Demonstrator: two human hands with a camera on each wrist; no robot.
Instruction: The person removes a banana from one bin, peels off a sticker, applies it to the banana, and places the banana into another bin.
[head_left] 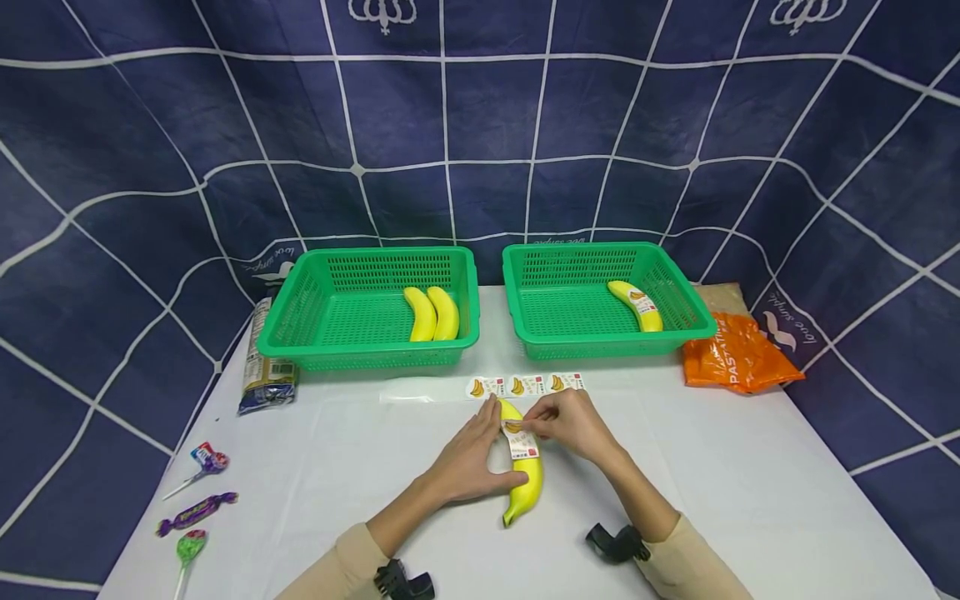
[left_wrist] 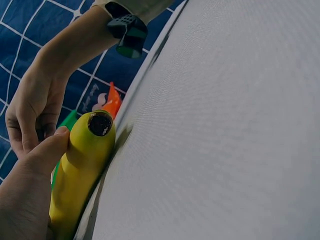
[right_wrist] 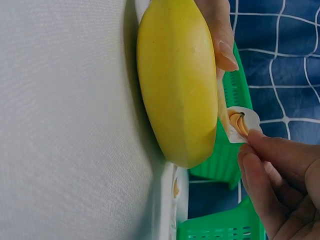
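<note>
A yellow banana lies on the white table near its front middle. My left hand holds it from the left, with the thumb against its lower side. My right hand pinches the top of a white sticker with a banana picture, which lies across the fruit's upper half. In the right wrist view the sticker stands partly off the banana, caught between my fingertips. A backing strip with three more stickers lies just behind.
Two green baskets stand at the back: the left one holds two bare bananas, the right one one stickered banana. An orange bag lies at right, a packet at left, sweets and lollipops front left.
</note>
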